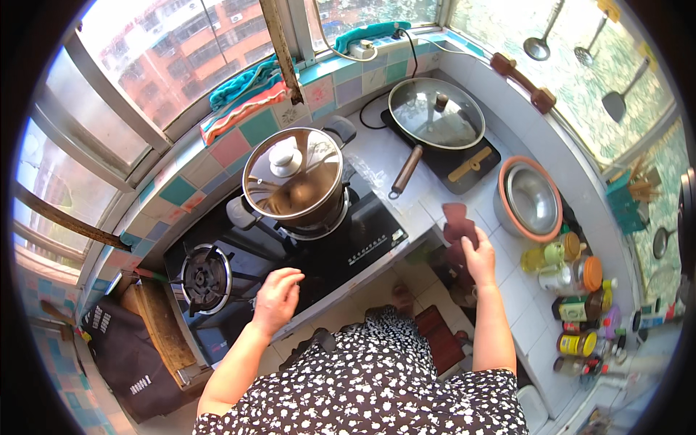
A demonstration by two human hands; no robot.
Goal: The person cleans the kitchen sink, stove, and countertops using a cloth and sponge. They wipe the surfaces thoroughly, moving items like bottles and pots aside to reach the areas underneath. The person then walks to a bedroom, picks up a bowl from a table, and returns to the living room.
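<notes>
My right hand (479, 258) grips a dark maroon, cloth-like piece (458, 223) with rounded lobes, held over the edge of the tiled counter. Its exact kind is unclear. My left hand (277, 299) hovers above the front edge of the black glass gas stove (308, 262), with fingers loosely bent and nothing visible in them. Beyond it, a steel pot (293, 196) with two dark handles stands on the far burner. A glass lid (319, 156) with a pale knob covers the pot. Closer to my left hand is the bare near burner (205, 278).
A lidded frying pan (436, 114) rests on a black cooktop (475, 165), its handle (406, 172) jutting toward me. Nested bowls (533, 197) and several bottles and jars (576, 344) line the right counter. Towels (245, 109) lie on the windowsill; utensils (616, 101) hang at right.
</notes>
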